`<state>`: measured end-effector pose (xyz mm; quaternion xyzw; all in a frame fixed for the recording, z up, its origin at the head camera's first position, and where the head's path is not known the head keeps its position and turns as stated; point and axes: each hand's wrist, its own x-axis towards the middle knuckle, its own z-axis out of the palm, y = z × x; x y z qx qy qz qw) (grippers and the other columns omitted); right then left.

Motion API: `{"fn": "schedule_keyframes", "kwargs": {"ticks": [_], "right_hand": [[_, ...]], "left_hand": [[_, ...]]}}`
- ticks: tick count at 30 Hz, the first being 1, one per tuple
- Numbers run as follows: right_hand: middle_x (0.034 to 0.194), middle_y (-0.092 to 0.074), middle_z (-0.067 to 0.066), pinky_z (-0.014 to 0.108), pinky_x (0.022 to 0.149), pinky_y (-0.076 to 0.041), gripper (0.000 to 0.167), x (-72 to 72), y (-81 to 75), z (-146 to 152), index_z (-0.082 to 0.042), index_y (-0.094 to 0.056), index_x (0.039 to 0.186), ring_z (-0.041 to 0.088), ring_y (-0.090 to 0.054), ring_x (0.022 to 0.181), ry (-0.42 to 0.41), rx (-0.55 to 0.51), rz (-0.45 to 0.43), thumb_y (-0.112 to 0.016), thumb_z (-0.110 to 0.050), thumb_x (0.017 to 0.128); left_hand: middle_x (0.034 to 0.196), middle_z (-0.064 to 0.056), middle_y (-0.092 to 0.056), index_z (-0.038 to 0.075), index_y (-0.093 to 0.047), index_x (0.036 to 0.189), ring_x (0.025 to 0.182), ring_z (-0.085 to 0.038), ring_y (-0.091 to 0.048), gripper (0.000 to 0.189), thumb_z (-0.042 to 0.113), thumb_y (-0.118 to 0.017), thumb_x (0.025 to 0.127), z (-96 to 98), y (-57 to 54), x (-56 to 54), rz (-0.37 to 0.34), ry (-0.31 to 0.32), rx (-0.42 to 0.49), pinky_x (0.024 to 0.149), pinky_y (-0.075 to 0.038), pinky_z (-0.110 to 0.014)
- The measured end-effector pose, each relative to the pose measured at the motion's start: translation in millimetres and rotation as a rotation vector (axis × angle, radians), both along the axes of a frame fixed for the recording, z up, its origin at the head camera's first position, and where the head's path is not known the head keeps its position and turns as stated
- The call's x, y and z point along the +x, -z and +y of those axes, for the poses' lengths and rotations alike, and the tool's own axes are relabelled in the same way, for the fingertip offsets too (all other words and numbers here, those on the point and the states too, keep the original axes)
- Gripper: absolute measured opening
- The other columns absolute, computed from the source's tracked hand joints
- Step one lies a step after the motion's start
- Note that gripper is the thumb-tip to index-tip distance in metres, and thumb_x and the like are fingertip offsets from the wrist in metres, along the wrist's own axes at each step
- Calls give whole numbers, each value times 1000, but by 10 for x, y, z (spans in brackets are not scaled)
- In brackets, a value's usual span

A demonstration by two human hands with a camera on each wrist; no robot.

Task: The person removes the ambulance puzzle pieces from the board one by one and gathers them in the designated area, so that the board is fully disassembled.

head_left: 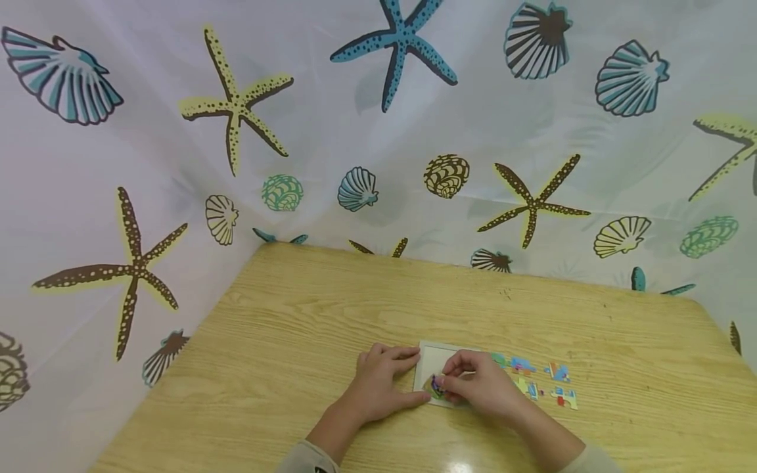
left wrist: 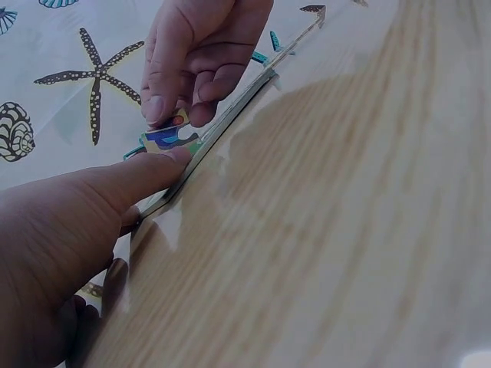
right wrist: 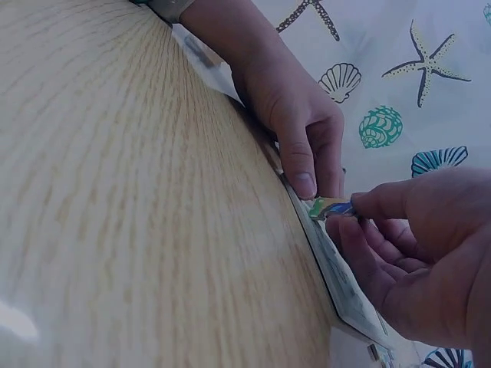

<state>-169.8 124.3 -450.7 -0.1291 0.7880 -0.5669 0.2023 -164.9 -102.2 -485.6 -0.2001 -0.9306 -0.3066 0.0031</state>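
Observation:
A shallow white puzzle tray lies on the wooden table. Between thumb and fingers my right hand pinches a colourful jigsaw puzzle piece, tilted over the tray's lower left corner. In the right wrist view the puzzle piece shows green, yellow and blue. My left hand rests along the tray's left side, its fingers touching the upper part of that edge. The left thumb lies at the lower left corner, right by the piece. The right hand covers much of the tray's right half.
Several loose jigsaw pieces lie on the table to the right of the tray, some partly behind the right hand. A white curtain with printed starfish and shells stands along the table's back and sides.

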Motion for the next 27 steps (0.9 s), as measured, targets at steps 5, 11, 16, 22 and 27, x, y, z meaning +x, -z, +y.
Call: {"fn": "schedule_keyframes", "kwargs": {"ticks": [5,11,16,22,27], "right_hand": [[90,-69,10,31,74,-59,34,26,-10,90,6,-60,114,19,-71,81,16,-34,-16,-73,-17,92],[99,-67,10,29,78,-59,37,68,-1,235,4,-64,121,18,-72,86,43,-21,-39,-71,-20,93],[101,-67,13,30,77,-59,33,118,-34,372,6,-63,113,19,-70,85,65,-26,-52,-71,-19,93],[99,-70,13,30,76,-59,29,176,-20,557,9,-60,110,20,-70,84,73,-44,-76,-69,-14,94],[97,-71,9,30,75,-59,30,208,22,706,9,-60,111,18,-70,82,91,-26,-89,-69,-14,94]], "left_hand": [[147,9,-54,15,-58,140,110,-14,-43,77,62,-74,80,4,7,-3,12,-5,-6,92,-29,-41],[148,10,-53,16,-58,140,111,-14,-43,77,63,-73,81,12,-3,-3,10,-6,-13,91,-29,-41],[148,9,-53,15,-58,140,113,-15,-44,76,61,-74,81,24,-34,6,5,-4,-10,92,-29,-42],[148,7,-53,16,-58,140,112,-16,-44,76,59,-76,80,29,-42,11,16,-4,3,90,-29,-42],[148,8,-53,16,-59,139,112,-15,-45,76,60,-76,80,31,-19,9,17,-9,1,89,-28,-41]]}}
